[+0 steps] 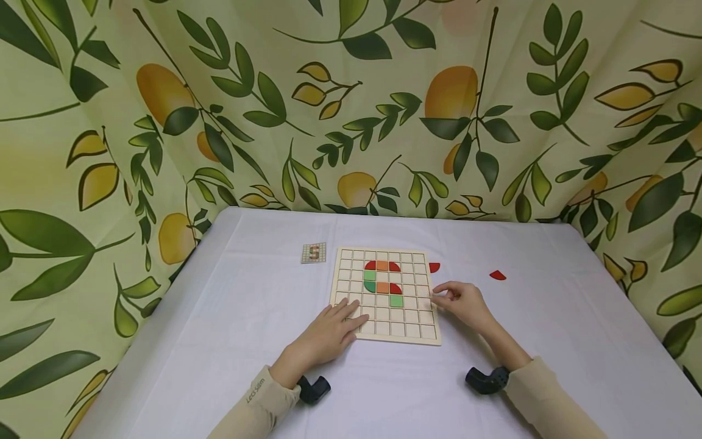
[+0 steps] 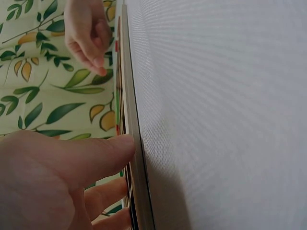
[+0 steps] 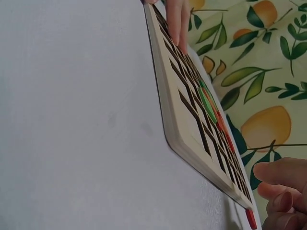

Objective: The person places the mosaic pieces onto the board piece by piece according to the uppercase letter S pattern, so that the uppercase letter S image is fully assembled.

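Note:
A pale wooden grid board (image 1: 406, 329) lies on the table. Several coloured pieces sit in its cells, among them a red quarter-round (image 1: 395, 289), an orange square (image 1: 382, 266), a dark green quarter-round (image 1: 370, 286) and a light green square (image 1: 396, 301). My left hand (image 1: 327, 332) rests on the board's lower left, fingers spread and thumb at the near edge. Beside the right edge hovers my right hand (image 1: 465, 306), its fingers loosely bent; no piece shows between them. Touching or close to that edge lies a red piece (image 1: 434, 267), also seen in the right wrist view (image 3: 251, 218).
Another red quarter-round (image 1: 497, 275) lies apart to the right. A small printed card (image 1: 314, 253) with a gridded pattern is left of the board's far corner. Dark wrist devices (image 1: 487, 380) are on both wrists. A leaf-patterned curtain (image 1: 384, 122) hangs behind the white-covered table (image 1: 247, 274).

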Action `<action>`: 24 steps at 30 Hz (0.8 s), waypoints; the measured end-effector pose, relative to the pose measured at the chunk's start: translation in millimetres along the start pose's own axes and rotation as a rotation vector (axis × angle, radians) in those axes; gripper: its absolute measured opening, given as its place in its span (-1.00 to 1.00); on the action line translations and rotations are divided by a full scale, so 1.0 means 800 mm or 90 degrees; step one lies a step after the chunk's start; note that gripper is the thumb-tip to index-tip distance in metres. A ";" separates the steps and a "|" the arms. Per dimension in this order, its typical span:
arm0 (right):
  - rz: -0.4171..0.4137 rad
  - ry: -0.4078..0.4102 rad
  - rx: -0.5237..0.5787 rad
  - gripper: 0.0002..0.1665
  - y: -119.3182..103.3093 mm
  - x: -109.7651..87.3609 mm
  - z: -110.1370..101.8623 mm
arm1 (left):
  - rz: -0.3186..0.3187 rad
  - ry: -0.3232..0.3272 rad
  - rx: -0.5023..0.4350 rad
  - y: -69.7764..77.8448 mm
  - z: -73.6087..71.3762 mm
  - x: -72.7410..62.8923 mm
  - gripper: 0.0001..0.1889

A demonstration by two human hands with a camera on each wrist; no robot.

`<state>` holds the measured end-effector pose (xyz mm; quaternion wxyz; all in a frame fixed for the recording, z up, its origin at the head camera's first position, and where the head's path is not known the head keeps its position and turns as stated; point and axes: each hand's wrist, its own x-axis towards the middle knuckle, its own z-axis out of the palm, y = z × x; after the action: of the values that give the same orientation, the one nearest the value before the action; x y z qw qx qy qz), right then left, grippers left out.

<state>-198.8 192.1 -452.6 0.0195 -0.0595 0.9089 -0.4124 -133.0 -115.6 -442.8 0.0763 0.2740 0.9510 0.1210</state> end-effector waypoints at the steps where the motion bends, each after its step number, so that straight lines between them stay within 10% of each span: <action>1: 0.002 0.004 -0.002 -0.70 0.001 0.001 -0.001 | 0.000 0.000 0.000 0.000 0.000 0.000 -0.56; 24: 0.017 0.031 -0.002 -0.64 0.024 0.047 -0.010 | -0.019 -0.011 -0.016 0.002 -0.002 -0.001 -0.55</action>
<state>-238.7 206.1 -461.0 0.0025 -0.0376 0.9103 -0.4122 -132.4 -115.1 -440.6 0.0895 0.2599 0.9527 0.1298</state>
